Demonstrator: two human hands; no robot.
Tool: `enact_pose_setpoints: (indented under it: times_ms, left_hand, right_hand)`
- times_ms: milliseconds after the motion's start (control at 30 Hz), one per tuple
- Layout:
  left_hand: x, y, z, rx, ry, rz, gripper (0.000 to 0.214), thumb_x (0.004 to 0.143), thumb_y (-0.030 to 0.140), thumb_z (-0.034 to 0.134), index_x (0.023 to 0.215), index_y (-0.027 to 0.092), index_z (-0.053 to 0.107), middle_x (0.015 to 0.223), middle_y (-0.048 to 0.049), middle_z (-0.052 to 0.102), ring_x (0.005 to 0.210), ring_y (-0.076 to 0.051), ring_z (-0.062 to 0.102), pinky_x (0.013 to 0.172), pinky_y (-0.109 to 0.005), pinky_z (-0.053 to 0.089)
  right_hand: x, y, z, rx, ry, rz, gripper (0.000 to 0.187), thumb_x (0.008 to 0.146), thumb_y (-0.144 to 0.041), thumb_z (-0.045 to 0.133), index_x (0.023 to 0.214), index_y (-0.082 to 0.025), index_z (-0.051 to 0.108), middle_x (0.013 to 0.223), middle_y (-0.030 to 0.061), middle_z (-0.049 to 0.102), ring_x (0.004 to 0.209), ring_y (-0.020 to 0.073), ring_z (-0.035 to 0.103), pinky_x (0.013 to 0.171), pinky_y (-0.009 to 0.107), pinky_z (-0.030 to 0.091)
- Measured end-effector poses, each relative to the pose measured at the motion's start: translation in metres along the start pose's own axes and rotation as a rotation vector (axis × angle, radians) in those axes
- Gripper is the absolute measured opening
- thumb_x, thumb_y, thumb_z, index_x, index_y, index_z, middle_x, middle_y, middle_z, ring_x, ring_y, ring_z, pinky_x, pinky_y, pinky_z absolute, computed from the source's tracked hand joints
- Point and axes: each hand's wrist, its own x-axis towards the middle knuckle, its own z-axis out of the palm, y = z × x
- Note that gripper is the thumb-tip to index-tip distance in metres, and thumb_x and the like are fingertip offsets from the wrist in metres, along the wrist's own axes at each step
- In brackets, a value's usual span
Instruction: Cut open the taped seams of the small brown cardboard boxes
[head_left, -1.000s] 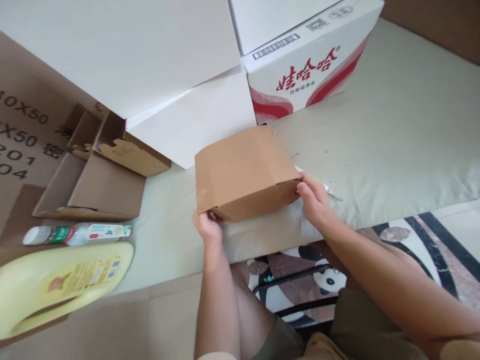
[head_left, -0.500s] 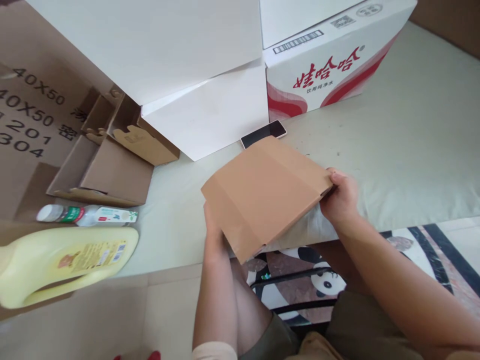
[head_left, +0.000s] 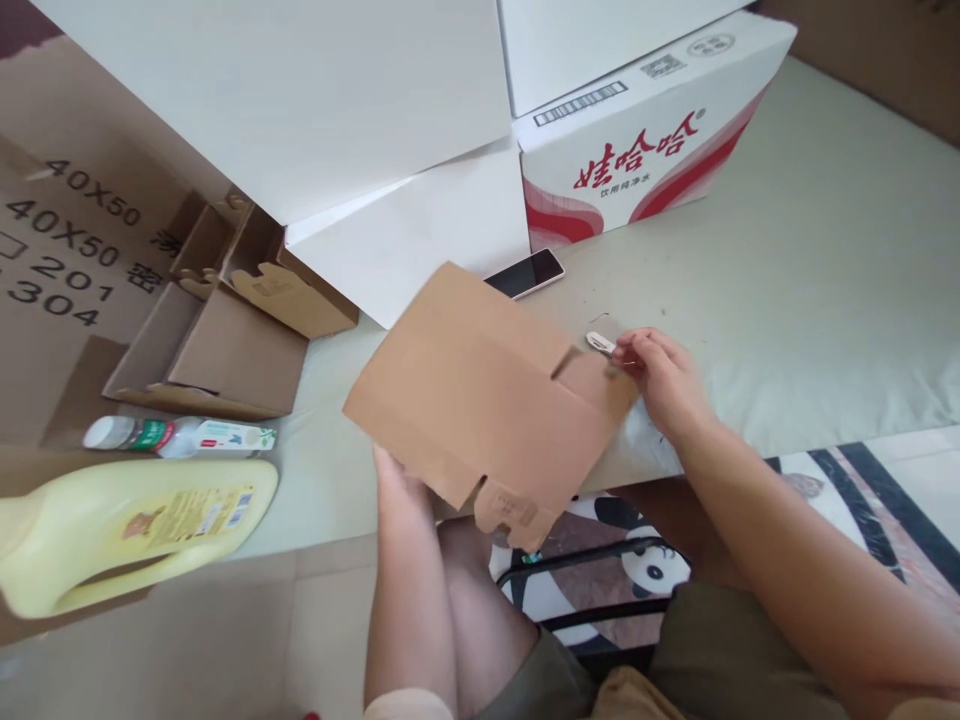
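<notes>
I'm watching a folded brown cardboard piece (head_left: pixel 465 370) tilting over the near edge of the pale green tabletop (head_left: pixel 810 290), between the hands. The right hand (head_left: pixel 664 380) is pinching its right end, just beside a small white tool (head_left: pixel 599 342). The left hand (head_left: pixel 394 468) is touching the near left edge; its fingers are hiding underneath, so I can't tell whether they're gripping. A phone (head_left: pixel 534 273) is lying beyond.

The held cardboard (head_left: pixel 465 370) is brown; the far carton (head_left: pixel 645 165) is white with red waves; the near left jug (head_left: pixel 101 525) is pale yellow.
</notes>
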Motion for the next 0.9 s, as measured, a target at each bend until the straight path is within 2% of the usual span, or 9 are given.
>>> enact_pose_setpoints:
  times_ms: [200, 300, 367, 433, 533, 600, 733, 833, 900]
  left_hand:
    - [0.007, -0.006, 0.012, -0.082, -0.012, 0.074, 0.027, 0.082, 0.047, 0.065, 0.081, 0.020, 0.062, 0.077, -0.0010, 0.070, 0.078, -0.019, 0.066, 0.071, -0.034, 0.055]
    - [0.007, -0.010, 0.017, -0.139, -0.081, 0.144, 0.029, 0.087, 0.048, 0.056, 0.085, 0.021, 0.063, 0.080, -0.0035, 0.070, 0.082, -0.021, 0.066, 0.077, -0.036, 0.054]
    - [0.005, -0.011, 0.018, -0.230, -0.074, 0.207, 0.037, 0.094, 0.051, 0.041, 0.087, 0.021, 0.064, 0.082, -0.0047, 0.070, 0.085, -0.020, 0.066, 0.081, -0.034, 0.053]
    - [0.002, -0.010, 0.018, -0.307, -0.008, 0.162, 0.049, 0.097, 0.053, 0.028, 0.087, 0.021, 0.064, 0.078, -0.0053, 0.068, 0.078, -0.017, 0.065, 0.073, -0.031, 0.052]
    - [-0.003, -0.008, 0.018, -0.344, 0.057, 0.021, 0.053, 0.095, 0.054, 0.024, 0.083, 0.019, 0.062, 0.068, -0.0036, 0.064, 0.059, -0.014, 0.060, 0.056, -0.026, 0.047]
    - [-0.007, -0.007, 0.018, -0.346, 0.048, -0.009, 0.050, 0.094, 0.052, 0.026, 0.080, 0.019, 0.061, 0.064, -0.0019, 0.061, 0.052, -0.013, 0.058, 0.050, -0.025, 0.044]
    - [-0.012, -0.009, 0.021, -0.326, -0.008, -0.044, 0.045, 0.091, 0.052, 0.032, 0.075, 0.019, 0.058, 0.058, 0.0002, 0.056, 0.047, -0.013, 0.056, 0.048, -0.024, 0.043]
    - [-0.011, -0.013, 0.025, -0.306, -0.030, -0.061, 0.042, 0.089, 0.051, 0.037, 0.073, 0.018, 0.058, 0.058, -0.0002, 0.055, 0.047, -0.013, 0.054, 0.047, -0.024, 0.043]
    - [-0.009, -0.016, 0.028, -0.291, -0.046, -0.070, 0.040, 0.086, 0.052, 0.042, 0.072, 0.018, 0.058, 0.057, 0.0000, 0.053, 0.047, -0.013, 0.053, 0.047, -0.024, 0.043]
  right_hand:
    - [-0.019, 0.006, 0.013, 0.120, -0.399, 0.243, 0.039, 0.066, -0.053, 0.077, 0.088, -0.023, 0.065, 0.074, 0.0002, 0.066, 0.060, 0.0141, 0.056, 0.052, 0.027, 0.044]
    - [-0.033, 0.000, 0.021, 0.125, -0.404, 0.365, 0.042, 0.062, -0.047, 0.081, 0.092, -0.024, 0.063, 0.083, 0.0034, 0.071, 0.068, 0.0186, 0.062, 0.054, 0.030, 0.049]
    - [-0.037, -0.005, 0.018, 0.174, -0.339, 0.361, 0.038, 0.065, -0.046, 0.078, 0.092, -0.024, 0.061, 0.084, 0.0039, 0.071, 0.073, 0.0210, 0.065, 0.060, 0.034, 0.054]
    - [-0.039, -0.010, 0.004, 0.189, -0.255, 0.309, 0.034, 0.068, -0.048, 0.074, 0.085, -0.024, 0.058, 0.071, 0.0018, 0.066, 0.061, 0.0192, 0.061, 0.055, 0.034, 0.053]
    - [-0.046, -0.020, -0.041, 0.153, -0.078, 0.224, 0.040, 0.067, -0.056, 0.074, 0.071, -0.025, 0.048, 0.048, -0.0071, 0.042, 0.036, 0.0088, 0.028, 0.032, 0.027, 0.027]
    - [-0.055, -0.030, -0.080, 0.140, 0.080, 0.159, 0.043, 0.064, -0.054, 0.078, 0.068, -0.025, 0.046, 0.047, -0.0095, 0.033, 0.036, 0.0058, 0.019, 0.032, 0.025, 0.016]
    - [-0.063, -0.064, -0.153, 0.029, 0.577, -0.018, 0.032, 0.050, -0.018, 0.082, 0.070, -0.026, 0.059, 0.075, 0.0007, 0.058, 0.050, 0.0080, 0.043, 0.036, 0.027, 0.014]
    - [-0.035, -0.095, -0.188, -0.167, 0.735, -0.102, 0.020, 0.062, -0.019, 0.075, 0.062, -0.026, 0.056, 0.088, 0.0060, 0.067, 0.053, 0.0082, 0.047, 0.041, 0.033, 0.014]
    - [-0.002, -0.115, -0.199, -0.451, 0.685, -0.214, 0.021, 0.071, -0.027, 0.072, 0.057, -0.025, 0.056, 0.085, 0.0085, 0.071, 0.053, 0.0098, 0.049, 0.043, 0.038, 0.019]
